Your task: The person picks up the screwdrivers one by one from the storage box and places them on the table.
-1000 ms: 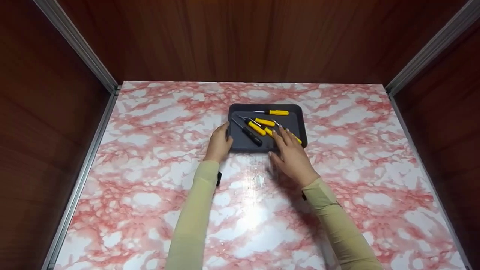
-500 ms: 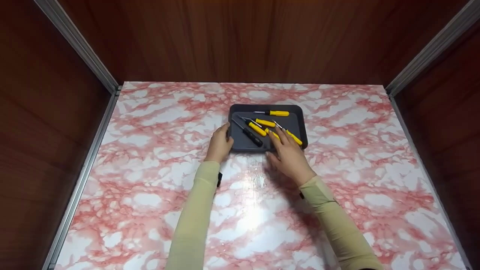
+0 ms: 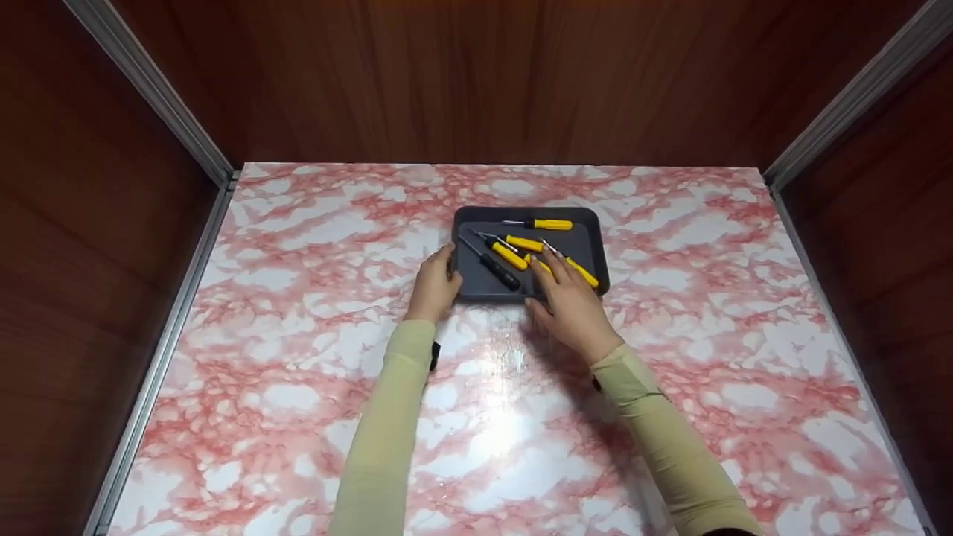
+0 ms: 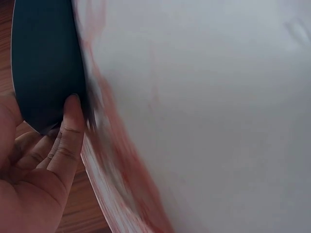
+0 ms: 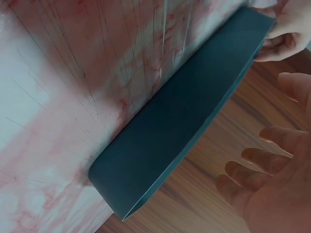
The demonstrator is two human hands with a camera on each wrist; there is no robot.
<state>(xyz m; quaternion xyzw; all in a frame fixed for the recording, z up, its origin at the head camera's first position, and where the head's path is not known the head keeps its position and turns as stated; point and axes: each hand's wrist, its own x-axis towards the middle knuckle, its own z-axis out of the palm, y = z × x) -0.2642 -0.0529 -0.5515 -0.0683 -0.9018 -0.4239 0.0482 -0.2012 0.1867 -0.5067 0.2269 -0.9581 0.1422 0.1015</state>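
Note:
A dark grey tray (image 3: 586, 240) sits on the table with several screwdrivers inside. One screwdriver has a black handle (image 3: 500, 272); the rest have yellow handles, such as the rear one (image 3: 553, 224). My left hand (image 3: 433, 286) holds the tray's left end near its front corner. In the left wrist view, that hand (image 4: 43, 179) has thumb and fingers about the end of the tray (image 4: 46, 58). Over the tray's front right part is my right hand (image 3: 577, 309), fingers spread above a yellow screwdriver (image 3: 539, 262) that it partly covers. Whether the fingertips touch it I cannot tell.
The table (image 3: 298, 372) has a red and white marbled top. Dark wood panels (image 3: 484, 82) enclose it at the back and both sides, with metal rails (image 3: 156, 82) along the corners. Bright glare lies on the tabletop between the forearms.
My right hand has shifted slightly left over the tray, uncovering more of the right-hand yellow screwdriver. The left hand, the tray and the screwdrivers look unmoved.

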